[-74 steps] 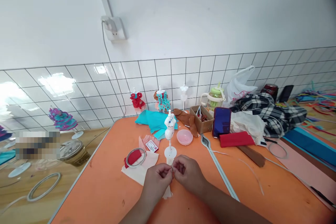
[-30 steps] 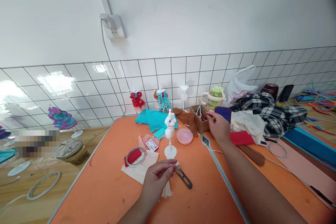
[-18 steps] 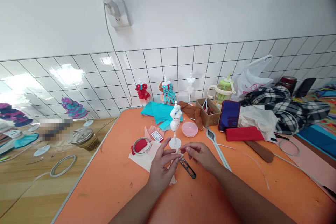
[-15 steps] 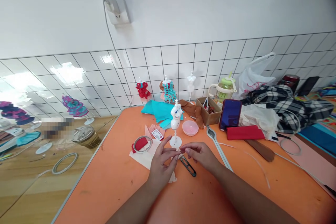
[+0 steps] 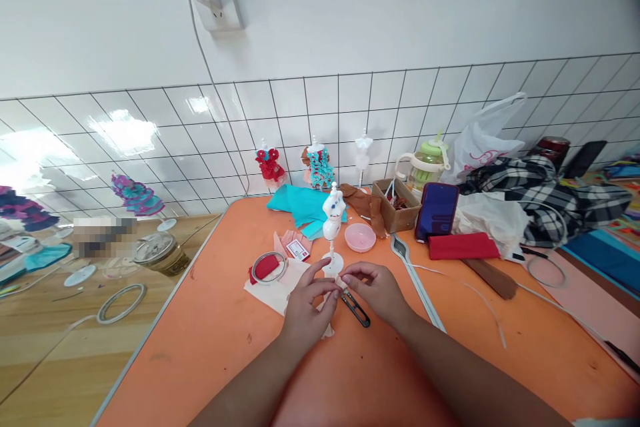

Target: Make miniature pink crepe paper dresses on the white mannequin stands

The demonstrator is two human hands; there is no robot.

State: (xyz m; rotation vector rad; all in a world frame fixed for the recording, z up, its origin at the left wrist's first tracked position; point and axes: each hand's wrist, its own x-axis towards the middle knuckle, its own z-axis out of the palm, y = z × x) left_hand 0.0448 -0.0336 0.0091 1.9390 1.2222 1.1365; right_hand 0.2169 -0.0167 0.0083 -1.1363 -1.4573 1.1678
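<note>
Right hand [image 5: 380,290] is back from the brown cardboard box [image 5: 404,219], beside left hand [image 5: 307,310]: two-handed work again. Can't tell what either grips. Cream fabric strip [image 5: 327,331] lies under left hand, black metal thread snips [image 5: 355,309] near.

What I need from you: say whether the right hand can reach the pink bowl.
Probably yes: the pink bowl sits just beyond the right hand with nothing visible between them, though that hand appears to be pinching something small.
</note>
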